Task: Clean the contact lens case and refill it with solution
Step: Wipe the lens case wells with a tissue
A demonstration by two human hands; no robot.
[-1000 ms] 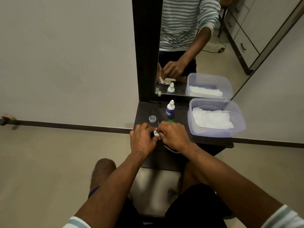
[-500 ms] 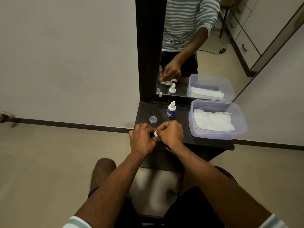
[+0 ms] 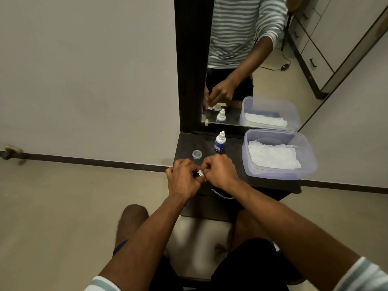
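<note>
White is all you can see of the lens case [image 3: 201, 172]: a sliver squeezed between your two hands, low over the front of the dark surface [image 3: 237, 181]. Your left hand [image 3: 183, 178] curls round its near side and your right hand [image 3: 220, 171] pinches it from above, likely wiping or twisting at one well. Steady it with the left and let only the right fingers turn, so nothing slips off the edge. A clear cap [image 3: 197, 154] lies loose just beyond your knuckles; mind you don't knock it. The solution bottle [image 3: 219, 141] stands upright behind, cap on, near the tub [image 3: 308, 164] of white wipes, ready for refilling.
</note>
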